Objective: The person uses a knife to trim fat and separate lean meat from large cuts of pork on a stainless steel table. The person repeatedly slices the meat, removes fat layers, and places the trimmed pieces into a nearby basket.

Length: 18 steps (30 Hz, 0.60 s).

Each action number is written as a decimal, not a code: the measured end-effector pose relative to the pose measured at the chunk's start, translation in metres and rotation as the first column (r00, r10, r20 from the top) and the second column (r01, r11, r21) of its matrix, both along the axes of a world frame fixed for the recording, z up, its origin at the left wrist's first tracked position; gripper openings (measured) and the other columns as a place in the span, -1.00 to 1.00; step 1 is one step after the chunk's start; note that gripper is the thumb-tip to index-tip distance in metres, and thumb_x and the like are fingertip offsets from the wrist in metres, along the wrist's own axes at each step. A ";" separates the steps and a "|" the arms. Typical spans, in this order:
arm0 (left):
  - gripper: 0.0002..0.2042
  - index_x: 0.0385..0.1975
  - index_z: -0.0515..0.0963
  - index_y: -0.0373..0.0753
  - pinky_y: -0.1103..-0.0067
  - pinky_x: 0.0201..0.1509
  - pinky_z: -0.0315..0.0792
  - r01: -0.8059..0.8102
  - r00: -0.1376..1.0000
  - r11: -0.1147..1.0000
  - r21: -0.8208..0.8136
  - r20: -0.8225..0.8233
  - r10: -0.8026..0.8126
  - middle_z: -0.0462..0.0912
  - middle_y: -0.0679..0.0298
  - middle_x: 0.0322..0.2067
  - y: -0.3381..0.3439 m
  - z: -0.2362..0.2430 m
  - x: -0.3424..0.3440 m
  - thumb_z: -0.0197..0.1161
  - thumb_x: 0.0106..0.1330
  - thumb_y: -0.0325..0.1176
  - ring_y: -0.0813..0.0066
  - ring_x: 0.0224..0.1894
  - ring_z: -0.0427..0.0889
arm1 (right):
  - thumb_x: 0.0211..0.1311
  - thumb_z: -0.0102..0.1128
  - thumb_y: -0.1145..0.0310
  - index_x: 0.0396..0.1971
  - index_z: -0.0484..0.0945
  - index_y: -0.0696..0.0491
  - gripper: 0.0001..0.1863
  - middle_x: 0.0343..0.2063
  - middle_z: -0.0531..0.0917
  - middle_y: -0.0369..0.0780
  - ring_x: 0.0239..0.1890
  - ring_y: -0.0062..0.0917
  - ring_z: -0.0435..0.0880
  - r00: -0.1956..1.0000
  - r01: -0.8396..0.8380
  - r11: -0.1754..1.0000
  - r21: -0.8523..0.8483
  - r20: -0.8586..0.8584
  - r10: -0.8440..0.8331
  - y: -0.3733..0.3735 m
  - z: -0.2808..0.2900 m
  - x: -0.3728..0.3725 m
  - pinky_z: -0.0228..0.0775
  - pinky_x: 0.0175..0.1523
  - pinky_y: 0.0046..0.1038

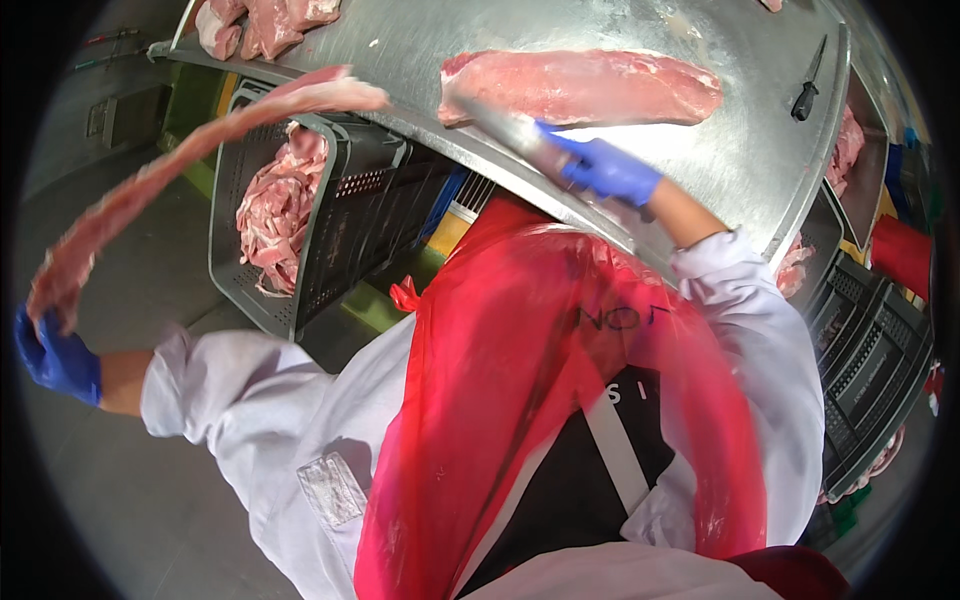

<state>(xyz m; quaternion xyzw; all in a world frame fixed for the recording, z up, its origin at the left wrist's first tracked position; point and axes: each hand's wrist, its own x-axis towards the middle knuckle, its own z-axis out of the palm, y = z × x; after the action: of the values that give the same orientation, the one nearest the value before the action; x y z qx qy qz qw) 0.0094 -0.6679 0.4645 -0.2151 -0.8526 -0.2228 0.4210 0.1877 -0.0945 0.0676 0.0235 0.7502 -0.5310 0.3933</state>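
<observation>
We list, nearest first: red plastic apron (480,400), lower centre, filmy, creased. Gloved left hand (58,360), lower left, pinching one end of a long, ragged meat strip (300,97), apparently keeping its length clear of the table (400,30). Gloved right hand (610,168), centre right, closed round a slicing knife (515,135), its blurred blade overlapping the smooth pork loin (600,88), upper centre; contact we cannot tell. Perforated grey crate (365,215), upper left, containing limp trimmings (280,215). Black-handled knife (803,102), upper right, seemingly parked within reach.

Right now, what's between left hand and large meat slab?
Head view: dark crate of meat trimmings, table edge, and the long meat strip held in the left hand.
</observation>
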 end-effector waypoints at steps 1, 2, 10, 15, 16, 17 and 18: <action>-0.75 -0.13 0.63 -0.38 0.54 -0.09 0.52 -0.172 0.985 0.983 0.056 0.036 0.170 0.66 0.25 -0.26 -0.030 -0.001 0.023 0.24 0.20 -0.47 0.44 -0.21 0.61 | 0.35 0.08 0.25 0.50 0.13 -0.34 -0.28 -0.16 0.72 -0.11 -0.24 -0.45 0.67 0.980 0.138 0.990 0.021 -0.148 -0.134 0.029 -0.022 -0.002 0.48 0.03 -0.38; -0.73 -0.11 0.62 -0.43 0.59 -0.05 0.49 -0.254 0.967 0.966 0.053 0.048 0.252 0.62 0.29 -0.24 -0.041 -0.012 0.034 0.23 0.21 -0.51 0.52 -0.19 0.55 | 0.34 0.10 0.26 0.51 0.10 -0.37 -0.25 -0.15 0.71 -0.09 -0.34 -0.52 0.66 0.919 0.278 0.960 0.038 -0.301 -0.254 0.057 -0.045 -0.004 0.52 -0.11 -0.43; -0.82 -0.19 0.59 -0.34 0.61 -0.25 0.40 -0.474 0.739 0.880 0.036 0.560 0.375 0.54 0.37 -0.37 -0.189 -0.166 0.100 0.16 0.25 -0.47 0.56 -0.34 0.47 | 0.19 0.15 0.30 0.54 0.04 -0.25 -0.12 -0.18 0.63 -0.06 -0.27 -0.41 0.58 0.726 0.521 0.822 0.229 -0.625 -0.286 0.147 -0.041 -0.070 0.49 -0.02 -0.31; -0.53 -0.06 0.57 -0.41 0.38 0.07 0.50 -0.353 0.640 0.663 -0.661 0.346 0.686 0.64 -0.14 -0.12 -0.127 -0.312 0.086 0.41 0.11 -0.21 0.08 -0.08 0.66 | 0.32 0.09 0.27 0.53 0.04 -0.31 -0.21 -0.22 0.69 -0.01 -0.28 -0.24 0.70 0.653 0.569 0.749 0.339 -0.740 -0.161 0.157 -0.081 -0.085 0.52 -0.05 -0.24; -0.57 -0.07 0.58 -0.40 0.37 0.10 0.51 -0.311 0.748 0.682 -0.662 0.273 0.605 0.64 -0.11 -0.10 -0.057 -0.327 0.075 0.42 0.11 -0.27 0.04 -0.05 0.66 | 0.36 0.08 0.27 0.51 0.04 -0.39 -0.24 -0.16 0.70 0.04 -0.26 -0.23 0.72 0.691 0.569 0.749 0.339 -0.691 -0.212 0.166 -0.086 -0.078 0.54 -0.03 -0.24; -0.63 -0.12 0.59 -0.38 0.40 0.05 0.51 -0.190 0.788 0.793 -0.578 0.392 0.475 0.64 -0.04 -0.16 0.007 -0.340 0.075 0.41 0.14 -0.28 0.13 -0.10 0.65 | 0.39 0.06 0.28 0.50 0.04 -0.47 -0.26 -0.10 0.71 0.08 -0.25 -0.22 0.75 0.724 0.560 0.760 0.331 -0.641 -0.255 0.168 -0.090 -0.075 0.57 -0.01 -0.24; -0.68 -0.17 0.60 -0.37 0.44 0.00 0.51 -0.044 0.743 0.914 -0.404 0.599 0.300 0.65 0.04 -0.21 0.076 -0.353 0.078 0.39 0.17 -0.30 0.21 -0.14 0.64 | 0.39 0.07 0.28 0.50 0.04 -0.46 -0.26 -0.09 0.70 0.09 -0.19 -0.16 0.74 0.685 0.584 0.743 0.326 -0.689 -0.237 0.168 -0.094 -0.069 0.54 0.03 -0.21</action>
<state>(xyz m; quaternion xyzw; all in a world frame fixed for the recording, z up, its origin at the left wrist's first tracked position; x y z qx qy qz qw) 0.0875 -0.5916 0.1118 -0.1174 -0.9872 -0.0809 0.0712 0.1186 0.0739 -0.0268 0.1327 0.9223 -0.3619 -0.0260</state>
